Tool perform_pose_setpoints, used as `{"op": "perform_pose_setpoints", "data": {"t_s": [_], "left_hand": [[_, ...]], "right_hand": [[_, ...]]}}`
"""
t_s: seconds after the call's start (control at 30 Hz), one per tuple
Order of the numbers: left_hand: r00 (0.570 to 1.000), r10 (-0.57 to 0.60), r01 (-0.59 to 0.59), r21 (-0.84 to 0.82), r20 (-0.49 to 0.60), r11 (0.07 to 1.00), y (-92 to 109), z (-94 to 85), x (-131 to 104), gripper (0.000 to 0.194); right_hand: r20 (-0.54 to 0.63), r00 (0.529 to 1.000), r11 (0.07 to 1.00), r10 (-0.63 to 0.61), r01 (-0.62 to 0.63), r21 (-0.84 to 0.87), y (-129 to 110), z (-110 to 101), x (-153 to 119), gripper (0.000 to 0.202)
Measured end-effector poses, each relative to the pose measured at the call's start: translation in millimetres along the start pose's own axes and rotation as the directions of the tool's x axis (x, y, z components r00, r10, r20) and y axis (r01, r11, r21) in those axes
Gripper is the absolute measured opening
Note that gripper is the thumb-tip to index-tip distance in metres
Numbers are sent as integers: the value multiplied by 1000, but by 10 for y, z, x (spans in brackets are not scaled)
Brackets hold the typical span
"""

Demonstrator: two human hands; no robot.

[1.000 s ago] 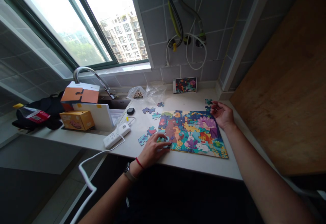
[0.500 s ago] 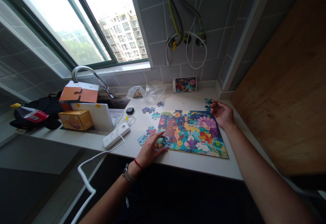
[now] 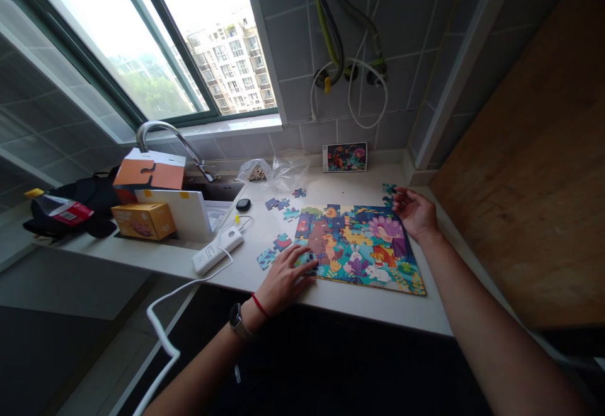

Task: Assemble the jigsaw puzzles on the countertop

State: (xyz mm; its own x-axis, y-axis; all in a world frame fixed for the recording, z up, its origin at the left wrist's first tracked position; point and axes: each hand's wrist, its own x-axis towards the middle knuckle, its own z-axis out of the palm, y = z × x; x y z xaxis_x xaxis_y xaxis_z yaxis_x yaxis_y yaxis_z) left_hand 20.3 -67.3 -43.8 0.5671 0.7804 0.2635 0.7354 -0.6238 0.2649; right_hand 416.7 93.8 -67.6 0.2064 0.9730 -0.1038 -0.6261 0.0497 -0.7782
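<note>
A colourful animal jigsaw puzzle lies flat on the counter, largely joined into a rectangle. My left hand rests on its lower left corner, fingers stretched over the pieces there. At the upper right corner is my right hand, its fingers loosely curled and apart, with the fingertips beside a dark teal puzzle piece. Whether they touch that piece is too small to tell. To the left of the puzzle lie loose pieces: a blue-purple pair, a teal one and a joined cluster.
A picture card leans on the wall. Clear plastic bags lie behind the loose pieces. A white power strip with its cable, a black oval object, a yellow box and a sink with a tap are on the left.
My left hand has shifted slightly to the right over the puzzle corner, and its fingers lie flatter. My right hand looks much the same. The view has moved a little.
</note>
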Motion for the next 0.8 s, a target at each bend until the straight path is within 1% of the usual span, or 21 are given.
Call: {"op": "perform_pose_setpoints", "data": {"t_s": [0.1,0.2,0.37,0.53,0.63,0.73,0.8], "left_hand": [[1000,-25,25,-5,11,1000,-16,13,4,35],[998,-49,50,-18,39,999,-51,12,0,35],[995,-42,42,4,91,999,-38,33,-83,43],[992,-39,36,24,123,999,13,73,-183,53],[989,-34,32,20,142,999,13,70,-200,55],[990,-32,31,6,140,999,8,68,-205,54],[990,-34,34,-2,134,999,11,75,-212,54]], "right_hand": [[19,1000,1000,-10,10,-17,2,-7,3,16],[14,1000,1000,-14,14,-15,-2,-2,-3,15],[-15,999,999,-28,28,-32,-14,43,-35,14],[-23,994,983,-107,103,-151,14,98,-52,14],[-18,987,958,-162,153,-242,50,119,-68,17],[-7,971,902,-241,221,-371,91,132,-92,21],[10,954,843,-301,271,-465,120,142,-106,21]]}}
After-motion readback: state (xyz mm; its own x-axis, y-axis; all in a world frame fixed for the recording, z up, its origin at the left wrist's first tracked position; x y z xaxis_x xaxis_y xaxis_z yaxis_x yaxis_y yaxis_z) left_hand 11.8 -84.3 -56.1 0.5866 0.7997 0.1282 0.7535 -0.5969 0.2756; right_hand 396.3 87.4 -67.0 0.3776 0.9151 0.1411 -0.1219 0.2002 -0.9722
